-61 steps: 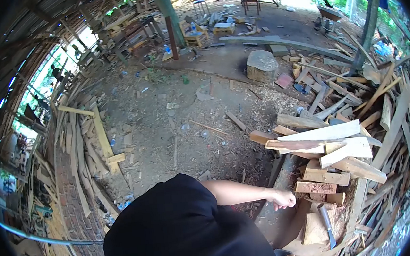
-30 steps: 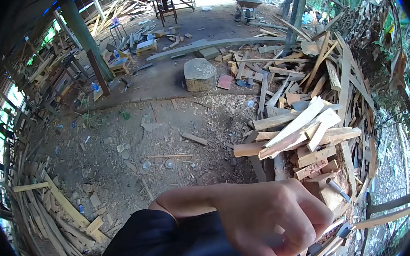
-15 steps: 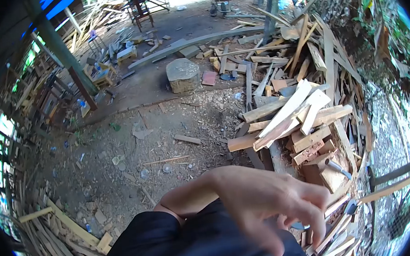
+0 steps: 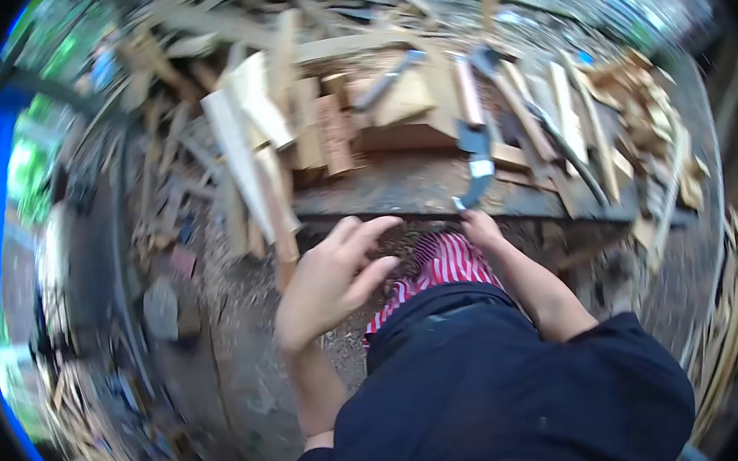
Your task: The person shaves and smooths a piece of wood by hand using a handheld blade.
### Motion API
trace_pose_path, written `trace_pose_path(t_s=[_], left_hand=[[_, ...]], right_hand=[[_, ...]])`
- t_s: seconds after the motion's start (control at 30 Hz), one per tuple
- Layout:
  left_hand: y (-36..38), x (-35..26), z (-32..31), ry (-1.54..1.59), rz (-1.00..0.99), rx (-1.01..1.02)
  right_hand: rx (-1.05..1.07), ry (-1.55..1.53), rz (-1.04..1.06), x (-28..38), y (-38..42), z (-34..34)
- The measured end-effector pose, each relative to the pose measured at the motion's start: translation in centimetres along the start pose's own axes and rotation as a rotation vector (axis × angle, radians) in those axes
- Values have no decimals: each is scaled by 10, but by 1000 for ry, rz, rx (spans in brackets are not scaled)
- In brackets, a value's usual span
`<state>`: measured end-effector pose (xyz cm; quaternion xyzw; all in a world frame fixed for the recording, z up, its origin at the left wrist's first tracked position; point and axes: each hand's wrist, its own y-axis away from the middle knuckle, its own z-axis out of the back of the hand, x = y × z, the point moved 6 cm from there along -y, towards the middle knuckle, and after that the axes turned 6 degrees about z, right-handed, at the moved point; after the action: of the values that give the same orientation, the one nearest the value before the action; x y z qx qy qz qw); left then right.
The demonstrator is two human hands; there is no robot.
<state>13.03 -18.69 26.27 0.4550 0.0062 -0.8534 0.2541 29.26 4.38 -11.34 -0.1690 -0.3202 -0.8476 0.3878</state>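
My left hand is raised in front of the bench edge, thumb and fingers apart, holding nothing. My right hand is at the bench's near edge with its fingers closed at the lower end of a curved knife. The knife's dark, bluish blade points away over the bench, with a bright glint along it. Motion blur softens the grip. Past the knife lies a chunky wood block, with a metal-coloured tool resting on it. A reddish piece of wood stands left of the block.
The workbench spans the view ahead, heaped with offcuts. Pale split boards overhang its left end. Long-handled tools and sticks lie to the right. A stump stands on the ground at left; wood strips are piled at far right.
The view has swung right from the yard to the bench, so the wood pile is now ahead. My left hand has moved to the left of my right hand, which now shows more plainly.
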Motion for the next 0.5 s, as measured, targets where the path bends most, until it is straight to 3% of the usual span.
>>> trace_pose_path(t_s=[0.2, 0.37, 0.5], left_hand=[[-78, 8, -19, -90, 91, 101], [-150, 12, -20, -157, 181, 142], [-198, 38, -15, -181, 246, 40]], right_hand=[[-125, -164, -52, -7, -49, 25], [-541, -215, -43, -11, -138, 74], [-621, -168, -166, 8, -188, 136]])
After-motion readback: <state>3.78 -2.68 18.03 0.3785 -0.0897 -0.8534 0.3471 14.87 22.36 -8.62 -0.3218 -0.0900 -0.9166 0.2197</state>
